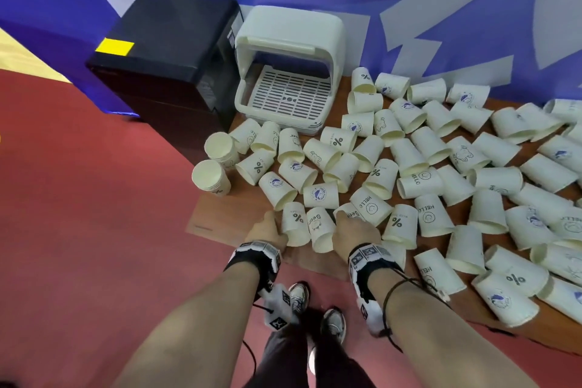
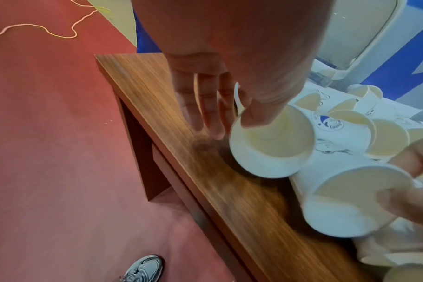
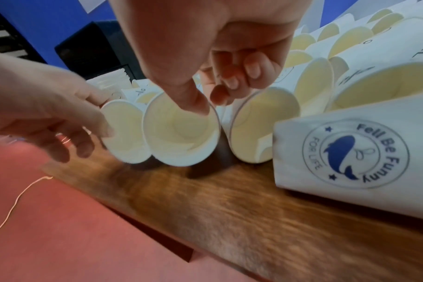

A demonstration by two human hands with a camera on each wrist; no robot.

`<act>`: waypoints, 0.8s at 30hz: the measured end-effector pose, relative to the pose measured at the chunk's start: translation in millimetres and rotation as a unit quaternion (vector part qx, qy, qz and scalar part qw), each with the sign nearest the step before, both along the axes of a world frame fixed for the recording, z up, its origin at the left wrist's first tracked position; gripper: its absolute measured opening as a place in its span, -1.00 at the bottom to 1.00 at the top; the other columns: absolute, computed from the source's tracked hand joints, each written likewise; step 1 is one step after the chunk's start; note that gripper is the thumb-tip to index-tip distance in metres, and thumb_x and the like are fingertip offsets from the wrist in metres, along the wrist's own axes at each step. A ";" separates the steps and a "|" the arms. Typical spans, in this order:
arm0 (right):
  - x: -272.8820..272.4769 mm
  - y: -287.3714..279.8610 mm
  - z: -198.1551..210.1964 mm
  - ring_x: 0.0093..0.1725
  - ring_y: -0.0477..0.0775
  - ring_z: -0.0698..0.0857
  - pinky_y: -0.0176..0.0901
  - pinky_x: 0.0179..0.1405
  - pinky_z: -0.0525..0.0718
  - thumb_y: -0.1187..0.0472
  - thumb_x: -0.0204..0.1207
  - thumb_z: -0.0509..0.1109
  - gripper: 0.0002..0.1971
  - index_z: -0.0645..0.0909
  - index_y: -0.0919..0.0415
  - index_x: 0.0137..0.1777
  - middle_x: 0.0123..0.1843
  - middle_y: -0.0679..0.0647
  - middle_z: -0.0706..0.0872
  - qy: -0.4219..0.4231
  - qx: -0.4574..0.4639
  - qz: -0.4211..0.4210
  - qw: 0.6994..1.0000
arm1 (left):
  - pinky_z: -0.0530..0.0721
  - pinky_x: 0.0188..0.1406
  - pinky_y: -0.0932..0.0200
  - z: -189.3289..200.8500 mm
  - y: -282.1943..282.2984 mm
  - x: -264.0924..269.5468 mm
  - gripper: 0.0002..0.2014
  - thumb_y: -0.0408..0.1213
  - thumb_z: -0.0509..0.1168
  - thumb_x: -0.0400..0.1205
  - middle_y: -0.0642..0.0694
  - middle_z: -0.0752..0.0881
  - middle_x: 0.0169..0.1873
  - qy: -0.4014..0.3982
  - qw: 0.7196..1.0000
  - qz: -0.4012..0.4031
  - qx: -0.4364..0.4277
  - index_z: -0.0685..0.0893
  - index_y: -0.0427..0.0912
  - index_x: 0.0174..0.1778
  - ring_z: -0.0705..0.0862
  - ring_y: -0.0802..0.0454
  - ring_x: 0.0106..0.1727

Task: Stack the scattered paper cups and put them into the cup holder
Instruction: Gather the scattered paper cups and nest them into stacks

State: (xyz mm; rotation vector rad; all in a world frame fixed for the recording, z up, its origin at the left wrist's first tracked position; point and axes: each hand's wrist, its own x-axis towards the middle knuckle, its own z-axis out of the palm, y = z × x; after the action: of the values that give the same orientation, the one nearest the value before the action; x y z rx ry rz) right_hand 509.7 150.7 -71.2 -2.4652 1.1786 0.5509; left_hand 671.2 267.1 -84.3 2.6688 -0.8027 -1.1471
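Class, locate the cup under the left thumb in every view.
Head: % cup, low centre, at the left hand.
Left wrist: centre, mouth facing camera, thumb on its rim.
Right wrist: left of centre, beside the neighbour cup that the right hand pinches.
Shared landmark: the wooden table edge.

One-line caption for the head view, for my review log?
Left hand and right hand each grasp a fallen paper cup at the table edge.

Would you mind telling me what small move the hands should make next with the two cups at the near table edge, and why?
Probably lift both cups and slide one into the other. The left hand pinches the rim of the "%" cup and the right hand pinches the neighbouring cup; both lie on their sides, mouths toward the person, so they could nest. The cup holder appears empty.
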 end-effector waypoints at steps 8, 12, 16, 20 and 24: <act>11.7 -18.1 29.7 0.06 0.19 0.69 -0.11 -0.16 0.54 0.08 0.62 0.15 -0.74 0.53 0.16 0.20 0.10 0.16 0.70 -0.030 0.014 -0.004 0.999 | 0.45 -0.19 0.20 44.5 3.9 22.2 -0.81 -0.29 0.27 0.60 -0.31 0.75 0.05 0.014 0.999 -0.019 0.022 0.68 -0.32 0.00 0.70 -0.20 -0.01; 21.1 -11.6 32.3 0.03 0.22 0.69 -0.09 -0.14 0.58 0.05 0.61 0.18 -0.76 0.55 0.17 0.10 0.05 0.18 0.71 -0.069 0.034 0.012 0.997 | 0.29 -0.40 0.20 54.8 22.3 30.1 -0.78 -0.30 0.29 0.52 -0.18 0.48 -0.40 0.004 0.998 0.056 0.018 0.43 -0.13 -0.42 0.37 -0.07 -0.28; 34.0 7.1 26.8 0.04 0.20 0.70 -0.11 -0.09 0.62 0.04 0.62 0.21 -0.76 0.61 0.14 0.10 0.04 0.14 0.72 -0.093 0.067 0.017 0.993 | 0.37 -0.38 0.18 55.1 46.0 30.4 -0.79 -0.34 0.29 0.45 -0.10 0.48 -0.42 -0.008 0.991 0.131 0.010 0.41 -0.10 -0.44 0.40 -0.03 -0.34; 42.5 24.0 27.6 -0.03 0.18 0.70 -0.02 -0.01 0.71 0.02 0.59 0.21 -0.80 0.59 0.08 0.02 -0.02 0.08 0.72 -0.110 0.080 0.019 0.991 | 0.51 -0.36 0.18 56.3 71.0 29.9 -0.85 -0.34 0.26 0.43 -0.11 0.58 -0.43 -0.014 0.983 0.180 0.021 0.47 -0.06 -0.43 0.48 -0.04 -0.39; 44.4 29.0 33.3 -0.12 0.17 0.66 -0.06 -0.11 0.69 0.06 0.58 0.21 -0.89 0.48 0.06 -0.12 -0.15 0.06 0.63 -0.104 0.069 0.019 0.992 | 0.80 -0.16 0.03 56.6 83.6 42.3 -0.94 -0.31 0.31 0.41 -0.20 0.82 -0.30 0.001 0.977 0.212 0.013 0.63 -0.15 -0.37 0.77 -0.15 -0.28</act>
State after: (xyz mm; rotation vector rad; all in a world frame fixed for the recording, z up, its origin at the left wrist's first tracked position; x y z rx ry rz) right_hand 554.1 179.7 -37.9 -2.3652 0.9795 0.3632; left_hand 713.5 350.7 -27.7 2.6707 -0.1956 -1.0504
